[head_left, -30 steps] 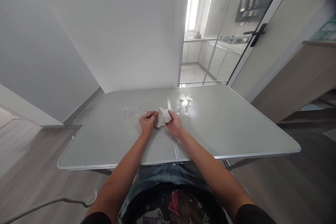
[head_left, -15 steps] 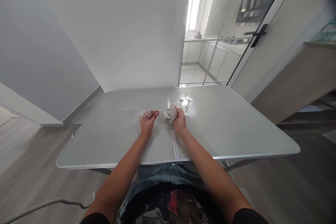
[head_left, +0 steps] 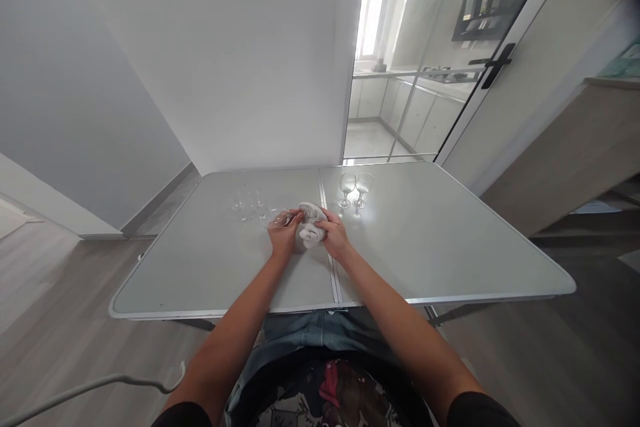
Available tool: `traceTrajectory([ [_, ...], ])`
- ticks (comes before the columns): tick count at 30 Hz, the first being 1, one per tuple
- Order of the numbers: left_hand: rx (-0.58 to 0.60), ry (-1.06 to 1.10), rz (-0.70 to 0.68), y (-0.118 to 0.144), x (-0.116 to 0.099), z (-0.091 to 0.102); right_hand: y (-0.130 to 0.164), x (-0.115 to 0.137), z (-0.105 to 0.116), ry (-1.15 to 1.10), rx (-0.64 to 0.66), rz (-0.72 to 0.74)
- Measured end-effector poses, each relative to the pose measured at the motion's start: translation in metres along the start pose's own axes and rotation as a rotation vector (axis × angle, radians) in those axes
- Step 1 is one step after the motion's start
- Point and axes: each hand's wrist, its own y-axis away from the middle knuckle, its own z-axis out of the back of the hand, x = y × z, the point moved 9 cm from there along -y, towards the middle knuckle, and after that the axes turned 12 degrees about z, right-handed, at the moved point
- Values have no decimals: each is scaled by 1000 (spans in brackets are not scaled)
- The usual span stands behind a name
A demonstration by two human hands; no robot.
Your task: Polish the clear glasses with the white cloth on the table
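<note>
While both forearms extend over the grey folding table with metal rim [head_left: 450, 260], the hands meet just left of the table's centre seam [head_left: 327, 240], approx. mid-depth.

Left hand [head_left: 281, 235]: fingers closed on a small clear stemmed glass [head_left: 281, 218], held tilted/near-horizontal above the table top. Which part of the glass the fingers pinch cannot be told; glass is transparent and partly hidden by the hand.

Right hand [head_left: 334, 235]: fingers closed around a crumpled white cloth [head_left: 310, 225]. Cloth is bunched betw. the two hands and touches the left-hand fingers at the glass. Whether cloth enters the glass bowl cannot be told.

Other items, ref. centre seam:
- Two clear stemmed wine glasses [head_left: 354, 189], upright, side by side and nearly touching, just right of the seam, farther from the person than the hands.
- Group of small clear glasses [head_left: 249, 203], left of the seam, beyond the left hand; exact count and posture hard to tell owing to transparency.

Beyond the table's far edge: plain white wall [head_left: 240, 60] left of the seam line; glass door with black handle [head_left: 493, 65] to the right, kitchen counters visible behind it. Floor is grey wood-look planks [head_left: 60, 320]. A thin white cable [head_left: 100, 383] runs at lower left, near the person's left arm.
</note>
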Motion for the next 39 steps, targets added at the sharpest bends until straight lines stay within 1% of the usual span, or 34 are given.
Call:
traceTrajectory([
  [3,28,-17,13,0,2,-3,2,-6,1,24,-3,-43],
  [5,-23,-26,1,-1,1,1,3,-11,0,51,6,-86],
  [7,-69,-33,-7,-1,0,5,3,-11,2,36,-19,-68],
  [9,-41,-33,7,-2,2,3,3,-9,2,13,-37,-57],
  [10,-26,-29,15,-2,4,2,4,-11,2,16,-31,-75],
  [12,-38,-14,11,-2,4,4,5,-13,1,31,-19,-118],
  [15,-73,-39,-19,-2,1,7,4,-8,3,0,-53,-80],
  [16,-72,-52,-23,-2,0,6,4,-8,3,-7,-52,-75],
  [19,-83,-50,-12,-3,0,8,5,-12,-2,22,-5,-118],
  [23,-84,-64,-19,-4,1,8,4,-14,4,34,-45,-91],
  [25,-96,-42,-4,-5,3,10,4,-15,4,96,-6,-95],
  [26,-104,-27,2,-5,4,11,4,-13,5,155,9,-74],
  [27,-107,-17,4,-4,4,11,3,-8,7,228,13,-20],
  [29,-89,-15,-1,-3,3,10,3,9,7,389,31,164],
  [31,-58,-23,-13,-1,1,8,6,23,-4,552,140,344],
  [33,-44,-1,-13,-1,0,7,11,27,-21,716,314,460],
  [35,-28,57,10,-2,3,7,16,24,-33,847,439,528],
  [36,-12,91,33,-3,5,6,16,23,-36,878,460,550],
  [37,8,117,56,-4,8,5,16,22,-36,878,454,556],
  [39,53,143,88,-6,12,2,11,19,-30,797,379,511],
])
